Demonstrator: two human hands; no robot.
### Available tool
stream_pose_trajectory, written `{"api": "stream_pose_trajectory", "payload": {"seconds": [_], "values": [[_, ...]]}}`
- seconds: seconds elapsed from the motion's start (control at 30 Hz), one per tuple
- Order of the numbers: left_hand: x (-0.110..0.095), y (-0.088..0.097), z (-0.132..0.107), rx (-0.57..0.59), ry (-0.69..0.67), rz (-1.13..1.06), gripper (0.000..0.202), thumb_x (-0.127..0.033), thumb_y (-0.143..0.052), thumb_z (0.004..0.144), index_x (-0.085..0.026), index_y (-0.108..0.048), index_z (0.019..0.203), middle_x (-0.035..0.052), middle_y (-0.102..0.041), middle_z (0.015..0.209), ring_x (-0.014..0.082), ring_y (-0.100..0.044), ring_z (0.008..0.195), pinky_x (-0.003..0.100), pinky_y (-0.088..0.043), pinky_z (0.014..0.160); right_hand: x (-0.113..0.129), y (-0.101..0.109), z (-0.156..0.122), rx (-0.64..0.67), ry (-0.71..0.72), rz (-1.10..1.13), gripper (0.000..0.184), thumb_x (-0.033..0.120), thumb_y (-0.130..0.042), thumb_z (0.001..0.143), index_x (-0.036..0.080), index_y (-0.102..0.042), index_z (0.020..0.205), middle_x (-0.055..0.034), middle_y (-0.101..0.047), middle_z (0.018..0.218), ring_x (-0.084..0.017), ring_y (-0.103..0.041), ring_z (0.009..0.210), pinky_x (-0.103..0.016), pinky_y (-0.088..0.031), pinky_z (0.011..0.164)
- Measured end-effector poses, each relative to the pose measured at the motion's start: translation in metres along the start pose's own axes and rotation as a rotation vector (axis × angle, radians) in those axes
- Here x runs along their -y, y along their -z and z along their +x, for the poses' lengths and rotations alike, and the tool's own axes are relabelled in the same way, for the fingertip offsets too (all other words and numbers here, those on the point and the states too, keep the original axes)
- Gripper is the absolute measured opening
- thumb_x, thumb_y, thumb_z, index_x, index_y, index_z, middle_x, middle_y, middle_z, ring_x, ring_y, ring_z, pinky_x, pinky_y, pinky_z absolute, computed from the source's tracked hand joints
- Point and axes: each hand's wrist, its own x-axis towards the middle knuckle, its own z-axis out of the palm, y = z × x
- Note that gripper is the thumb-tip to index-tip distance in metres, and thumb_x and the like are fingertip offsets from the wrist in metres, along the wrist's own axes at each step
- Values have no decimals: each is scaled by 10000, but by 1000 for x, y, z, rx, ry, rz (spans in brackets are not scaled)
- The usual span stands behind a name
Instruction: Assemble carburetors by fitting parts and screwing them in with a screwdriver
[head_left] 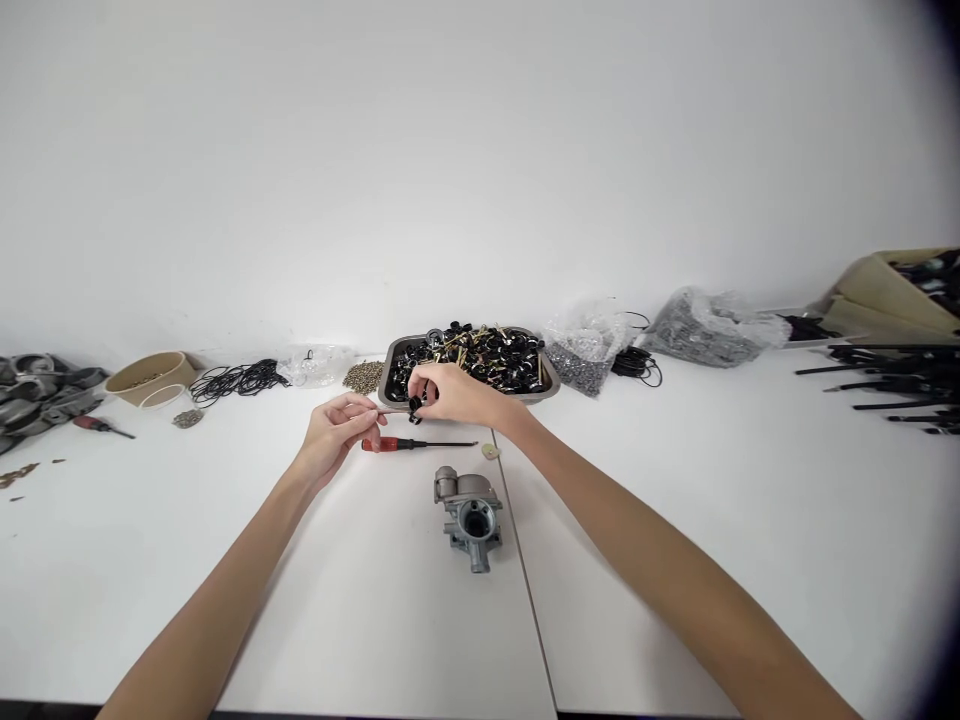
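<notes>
1. The carburetor (474, 520) stands on the white table (360, 600), its round bore facing the wearer; the places below are told from it.
2. Beyond the carburetor and a little to its left, the right hand (448, 395) pinches a small black part (415, 404) between thumb and fingers. The part hangs at the fingertips, on the side of the grip towards the left hand, with a bit of it showing below the fingers.
3. The left hand (337, 432) is farther left of the carburetor, also beyond it. Its thumb and forefinger come close together, and a thin pale piece shows at their tips, pointing towards the small black part; whether it is pinched, or touches that part, I cannot tell.
4. A red-handled screwdriver (420, 444) lies crosswise just beyond the carburetor, its handle beside the left hand's lower fingers and its shaft pointing right.
5. Near the screwdriver's tip, behind the carburetor, lies a small pale-yellow disc (490, 451).
6. Farther behind the carburetor, a metal tray (555, 384) holds a heap of black-and-brass parts (495, 355); the right hand is over its front edge.
7. Left of the tray and well beyond the carburetor sits a pile of small brass pieces (364, 377).
</notes>
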Motion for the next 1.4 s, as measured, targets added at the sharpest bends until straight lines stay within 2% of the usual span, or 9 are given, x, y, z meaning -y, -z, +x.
{"api": "stream_pose_trajectory", "payload": {"seconds": [0.3, 0.6, 0.93, 1.1, 1.2, 1.3, 1.4], "values": [[-2, 0, -1, -34, 2, 1, 329, -330, -813, 693, -132, -606, 853, 56, -680, 735, 146, -613, 502, 275, -483, 541, 4, -15, 0, 34, -3, 106, 198, 171, -707, 722, 175, -603, 889, -9, -618, 857, -135, -558, 744, -249, -439, 669], [-2, 1, 0, -53, 2, 13, 335, -325, -833, 668, -138, -613, 837, 25, -655, 707, 135, -605, 498, 276, -501, 535, 1, -20, 3, -26, -13, 184, 209, 170, -709, 723, 172, -619, 912, -16, -648, 886, -133, -573, 761, -250, -453, 688], [-1, -1, -1, -30, 1, 34, 443, -317, -831, 664, -155, -673, 1045, 71, -690, 871, 125, -597, 507, 306, -510, 541, 4, -27, 5, -86, -26, 273, 218, 202, -737, 697, 168, -642, 890, -16, -656, 878, -128, -580, 762, -250, -459, 699], [4, -6, -2, -33, -81, 264, 432, -364, -825, 664, -177, -669, 1020, 36, -667, 826, 117, -596, 516, 273, -507, 521, -1, -32, 6, -128, -59, 338, 257, 260, -773, 684, 167, -626, 873, -13, -639, 834, -133, -586, 759, -250, -475, 686], [10, -11, -5, -82, -198, 457, 429, -344, -829, 658, -196, -674, 1029, 22, -665, 800, 99, -589, 564, 241, -502, 587, 0, -35, 6, -133, -92, 362, 297, 273, -794, 670, 178, -607, 880, 13, -607, 746, -132, -578, 706, -247, -468, 640], [12, -15, -10, -149, -369, 599, 306, -300, -799, 695, -207, -700, 969, 25, -663, 810, 98, -579, 633, 222, -484, 636, 10, -37, 5, -120, -115, 384, 360, 298, -816, 662, 189, -580, 912, 20, -613, 719, -148, -596, 702, -256, -469, 628], [8, -21, -13, -229, -456, 650, 173, -298, -759, 737, -201, -704, 870, 26, -664, 779, 106, -585, 661, 220, -482, 656, 26, -33, -1, -117, -127, 440, 371, 347, -806, 701, 196, -560, 934, 6, -630, 744, -168, -622, 732, -274, -484, 653]]}}
